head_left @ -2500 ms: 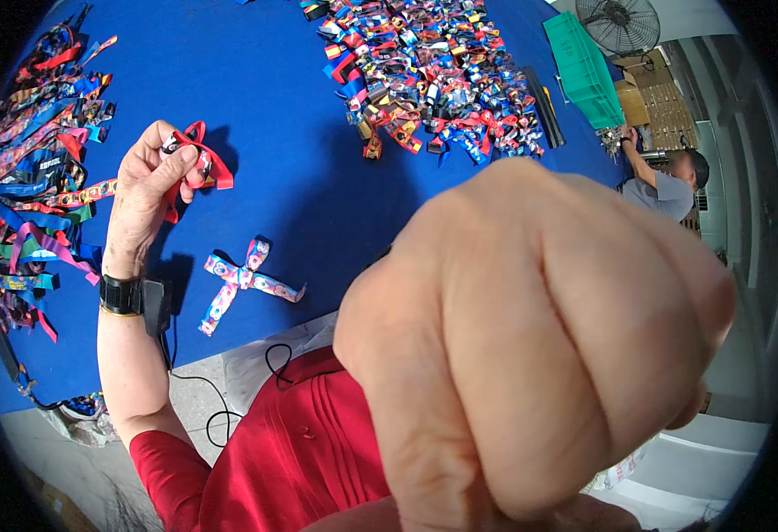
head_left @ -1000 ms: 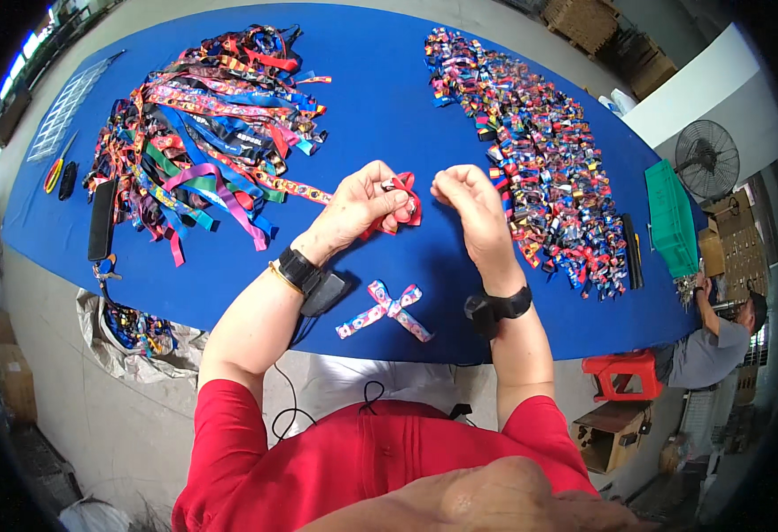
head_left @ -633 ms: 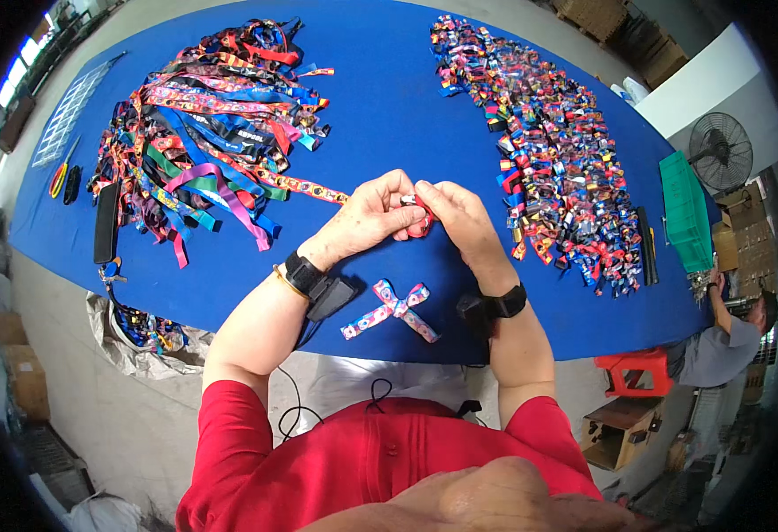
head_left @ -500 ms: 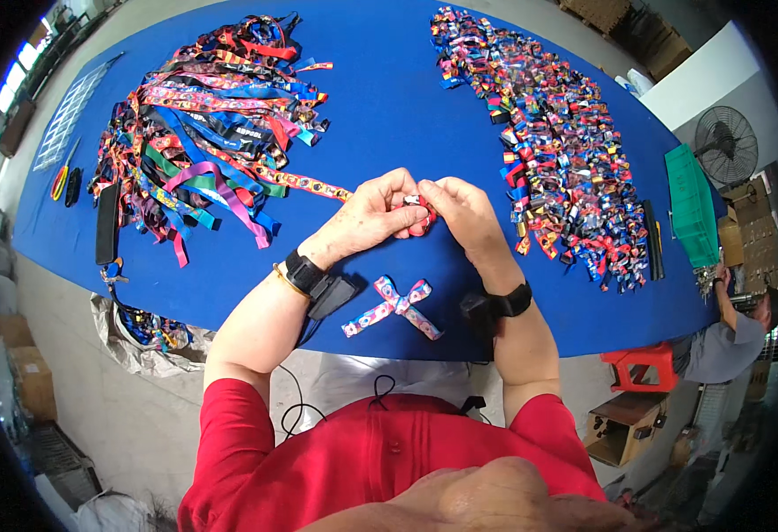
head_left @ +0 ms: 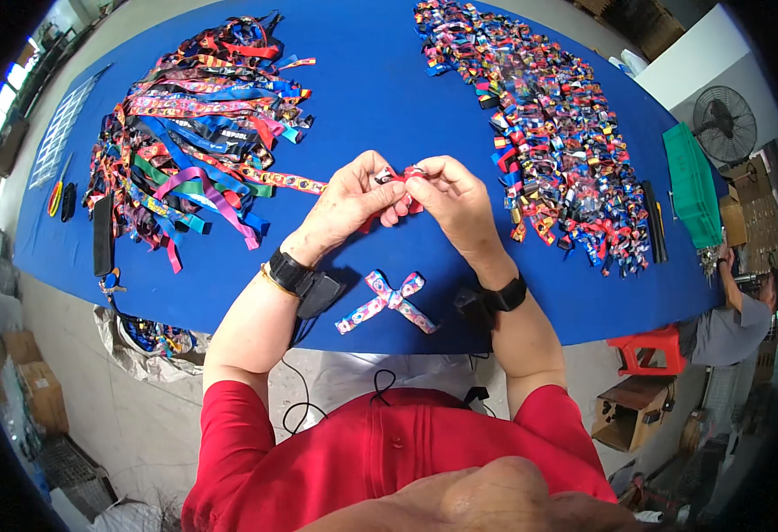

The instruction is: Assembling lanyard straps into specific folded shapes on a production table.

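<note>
Above the middle of the blue table (head_left: 353, 97), my left hand (head_left: 353, 197) and my right hand (head_left: 453, 197) meet with their fingers pinched. Between them they grip a short red, black and white printed ribbon (head_left: 413, 181), looped into what looks like a bow. A red tail of it shows below the left fingers; part of the ribbon is hidden by the fingertips. Nearer to me, between my forearms, a pink, white and blue ribbon bow (head_left: 395, 301) lies flat with two loops and two tails.
A heap of long loose ribbons (head_left: 203, 133) spreads over the left. Rows of many small tied bows (head_left: 549, 133) cover the right. A black pouch (head_left: 103, 234) lies at the left edge, a green crate (head_left: 692, 186) at the far right. A person (head_left: 733, 324) sits beyond a red stool (head_left: 651, 350).
My hands have drawn slightly apart and shifted a little left. The red ribbon between them is spread wider, with a tail now showing under the left fingers.
</note>
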Tool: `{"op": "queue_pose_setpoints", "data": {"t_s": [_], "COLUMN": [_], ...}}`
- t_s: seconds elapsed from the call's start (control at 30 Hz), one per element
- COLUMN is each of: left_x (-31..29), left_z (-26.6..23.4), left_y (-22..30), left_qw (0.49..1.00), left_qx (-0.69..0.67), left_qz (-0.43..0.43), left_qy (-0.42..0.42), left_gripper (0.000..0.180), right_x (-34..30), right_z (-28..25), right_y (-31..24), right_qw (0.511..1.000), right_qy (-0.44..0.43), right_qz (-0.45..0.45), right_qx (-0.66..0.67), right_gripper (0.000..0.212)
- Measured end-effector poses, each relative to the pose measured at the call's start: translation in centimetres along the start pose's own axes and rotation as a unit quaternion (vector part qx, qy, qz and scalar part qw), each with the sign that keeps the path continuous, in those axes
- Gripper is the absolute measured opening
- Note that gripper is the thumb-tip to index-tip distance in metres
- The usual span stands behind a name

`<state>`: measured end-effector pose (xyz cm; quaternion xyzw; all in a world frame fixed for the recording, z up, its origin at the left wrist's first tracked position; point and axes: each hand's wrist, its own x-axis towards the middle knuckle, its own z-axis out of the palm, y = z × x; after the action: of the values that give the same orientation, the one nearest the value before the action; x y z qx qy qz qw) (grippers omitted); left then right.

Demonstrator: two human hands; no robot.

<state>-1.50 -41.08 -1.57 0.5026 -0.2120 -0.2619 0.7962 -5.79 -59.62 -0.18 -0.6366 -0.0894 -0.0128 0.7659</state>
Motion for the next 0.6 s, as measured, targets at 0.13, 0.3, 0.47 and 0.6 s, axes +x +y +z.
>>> {"op": "queue_pose_setpoints", "data": {"t_s": [0.13, 0.3, 0.47, 0.6], "left_x": [0.2, 0.2, 0.1, 0.0], "left_z": [-0.2, -0.4, 0.1, -0.1], "left_y": [-0.4, -0.7, -0.3, -0.3], "left_qw": [1.0, 0.999, 1.0, 0.999], "left_qx": [0.02, 0.035, 0.006, 0.014], "left_qz": [0.004, 0.005, -0.009, -0.027], "left_qy": [0.023, 0.032, 0.024, 0.014], "left_gripper": [0.016, 0.017, 0.016, 0.016], "right_x": [-0.1, -0.2, -0.2, -0.2], "right_z": [0.2, 0.5, 0.2, -0.2], "right_y": [-0.2, -0.6, 0.0, -0.4], "right_qw": [0.998, 0.998, 0.999, 0.999], "right_qy": [-0.025, -0.052, -0.044, -0.032], "right_qz": [-0.023, 0.015, -0.002, 0.017], "right_qx": [-0.05, -0.013, 0.025, -0.016], "right_gripper": [0.015, 0.019, 0.021, 0.022]}}
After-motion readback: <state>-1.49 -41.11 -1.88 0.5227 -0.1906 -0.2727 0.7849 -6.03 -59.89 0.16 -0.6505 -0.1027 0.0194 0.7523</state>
